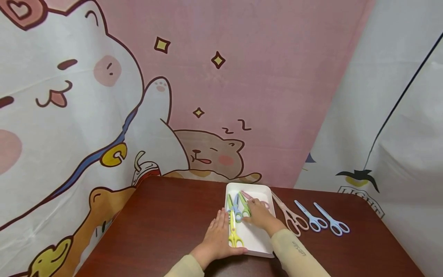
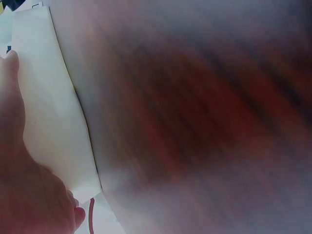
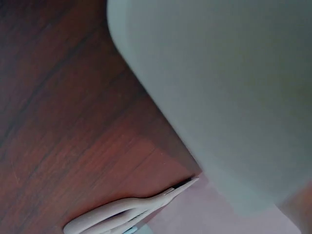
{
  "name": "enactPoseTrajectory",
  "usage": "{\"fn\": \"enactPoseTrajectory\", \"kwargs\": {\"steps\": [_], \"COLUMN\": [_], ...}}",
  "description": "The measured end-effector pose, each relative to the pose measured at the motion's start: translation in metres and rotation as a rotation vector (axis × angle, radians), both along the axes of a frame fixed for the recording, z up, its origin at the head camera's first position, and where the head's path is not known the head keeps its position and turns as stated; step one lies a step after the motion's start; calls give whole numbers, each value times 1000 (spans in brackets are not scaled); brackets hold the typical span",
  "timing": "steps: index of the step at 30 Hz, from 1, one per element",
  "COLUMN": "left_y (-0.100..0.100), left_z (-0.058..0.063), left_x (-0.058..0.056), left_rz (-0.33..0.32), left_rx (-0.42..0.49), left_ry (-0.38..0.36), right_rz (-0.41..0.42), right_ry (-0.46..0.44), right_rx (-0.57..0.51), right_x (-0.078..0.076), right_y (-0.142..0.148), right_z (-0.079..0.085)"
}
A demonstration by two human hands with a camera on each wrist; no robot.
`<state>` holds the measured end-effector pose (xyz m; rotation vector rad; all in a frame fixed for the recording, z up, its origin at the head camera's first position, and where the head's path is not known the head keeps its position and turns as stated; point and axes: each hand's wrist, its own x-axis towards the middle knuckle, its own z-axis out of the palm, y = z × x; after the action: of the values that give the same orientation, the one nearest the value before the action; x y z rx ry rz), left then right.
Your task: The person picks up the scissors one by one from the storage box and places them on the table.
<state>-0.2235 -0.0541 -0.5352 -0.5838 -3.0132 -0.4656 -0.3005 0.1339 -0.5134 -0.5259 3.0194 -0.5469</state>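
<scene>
A white tray (image 1: 254,242) holds several scissors. My left hand (image 1: 216,238) lies along its left side with straight fingers, thumb over the near rim; the left wrist view shows this hand (image 2: 29,190) against the tray wall (image 2: 53,107). Inside the tray, my right hand (image 1: 259,216) has thumb and fingertips at the handles of green scissors (image 1: 245,209), which it partly covers. Pink scissors (image 1: 266,204) lie partly under that hand. Left of it are blue scissors (image 1: 237,213) and other green scissors (image 1: 230,201), with yellow scissors (image 1: 233,234) nearer me.
Right of the tray on the brown table (image 1: 166,223) lie large beige-pink scissors (image 1: 287,212), blue scissors (image 1: 313,219) and another blue pair (image 1: 333,221). A printed cloth (image 1: 270,96) hangs behind the table. The right wrist view shows the tray's outer wall (image 3: 204,87) beside the beige-pink scissors (image 3: 112,212).
</scene>
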Motion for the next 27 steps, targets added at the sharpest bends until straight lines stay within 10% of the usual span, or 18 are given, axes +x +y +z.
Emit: {"fn": "enactPoseTrajectory", "kwargs": {"steps": [27], "left_y": [0], "left_z": [1], "left_x": [1], "left_rz": [5], "left_rx": [5], "left_ry": [-13], "right_rz": [-134], "right_ry": [5], "right_rx": [79], "right_x": [-4], "right_y": [-8], "right_z": [-6]}}
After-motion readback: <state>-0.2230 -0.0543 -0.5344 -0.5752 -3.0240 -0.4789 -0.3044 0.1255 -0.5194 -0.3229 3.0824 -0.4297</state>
